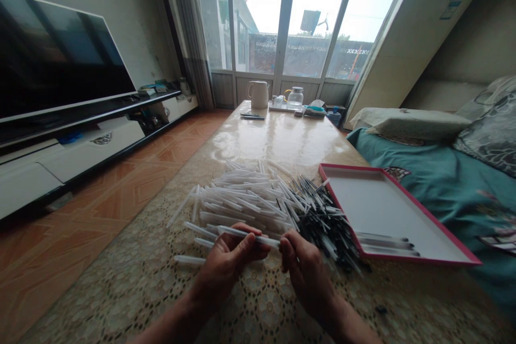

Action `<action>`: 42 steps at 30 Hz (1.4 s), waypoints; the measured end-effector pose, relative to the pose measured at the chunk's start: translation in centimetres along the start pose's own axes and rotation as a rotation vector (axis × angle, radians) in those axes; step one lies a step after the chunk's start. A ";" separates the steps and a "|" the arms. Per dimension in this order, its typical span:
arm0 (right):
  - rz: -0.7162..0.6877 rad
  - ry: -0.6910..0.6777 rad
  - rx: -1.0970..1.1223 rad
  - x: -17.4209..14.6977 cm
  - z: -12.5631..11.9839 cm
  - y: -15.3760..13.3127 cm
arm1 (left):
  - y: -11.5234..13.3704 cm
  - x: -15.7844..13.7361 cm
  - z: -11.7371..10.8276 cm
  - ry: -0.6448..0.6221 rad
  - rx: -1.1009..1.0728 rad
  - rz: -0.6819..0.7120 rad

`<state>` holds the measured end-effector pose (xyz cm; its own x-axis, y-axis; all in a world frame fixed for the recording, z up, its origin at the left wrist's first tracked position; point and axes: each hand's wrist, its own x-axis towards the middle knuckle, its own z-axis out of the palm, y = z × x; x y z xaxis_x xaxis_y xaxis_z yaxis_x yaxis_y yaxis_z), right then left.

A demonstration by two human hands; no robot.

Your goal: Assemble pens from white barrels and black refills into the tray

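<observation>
My left hand (231,252) is closed round a whitish, see-through pen barrel (237,232), thumb on top, with one end pointing left. At the barrel's other end, the fingers of my right hand (300,260) are pinched together; whether they also hold a smaller part is hidden. Just beyond both hands lies a heap of similar pen barrels (242,193). Right of that heap is a pile of thin, dark pen refills (322,220). A shallow tray with a pink rim (427,215) sits beside the refills, and several pens (387,244) lie along its near side.
The table (266,142) has a patterned, shiny cover. A pitcher (258,94), a glass teapot (295,97) and a tissue pack (314,109) stand at its far end. To the right is a seat with a teal cover (427,172). Small black bits (380,309) lie near the front.
</observation>
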<state>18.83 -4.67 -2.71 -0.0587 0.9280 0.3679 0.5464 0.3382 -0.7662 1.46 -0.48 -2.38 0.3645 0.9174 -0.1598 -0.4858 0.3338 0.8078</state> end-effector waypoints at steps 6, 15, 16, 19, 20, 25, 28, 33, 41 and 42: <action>0.009 -0.081 -0.050 0.3 -0.9 -0.6 | 0.7 0.3 -0.2 0.066 -0.032 -0.006; 0.105 -0.177 0.091 0.3 -0.7 -0.5 | 0.2 0.4 -0.5 -0.043 0.007 -0.043; 0.110 -0.179 0.093 0.3 -0.7 -0.5 | 0.2 0.4 -0.6 -0.041 0.003 -0.046; 0.062 -0.142 -0.014 0.3 -0.8 -0.7 | 0.0 0.5 -0.7 -0.009 -0.014 -0.047; 0.043 -0.128 -0.044 0.3 -0.8 -0.8 | 0.0 0.5 -0.7 0.004 -0.018 -0.044; 0.064 -0.165 -0.015 0.3 -0.8 -0.7 | -0.1 0.6 -0.7 -0.012 -0.016 -0.057; 0.080 -0.156 0.001 0.2 -0.8 -0.6 | -0.1 0.6 -0.7 -0.012 -0.024 -0.057; 0.067 -0.137 -0.022 0.2 -0.8 -0.6 | -0.1 0.5 -0.7 0.017 -0.023 -0.036; 0.059 -0.128 -0.004 0.2 -0.6 -0.4 | 0.1 0.4 -0.5 0.011 -0.003 -0.040; 0.049 -0.127 -0.015 0.2 -0.6 -0.4 | 0.1 0.4 -0.5 0.015 -0.003 -0.038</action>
<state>19.11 -4.72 -1.97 -0.1363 0.9561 0.2594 0.5639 0.2901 -0.7732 1.16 -0.02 -2.65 0.3710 0.9072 -0.1985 -0.4745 0.3689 0.7992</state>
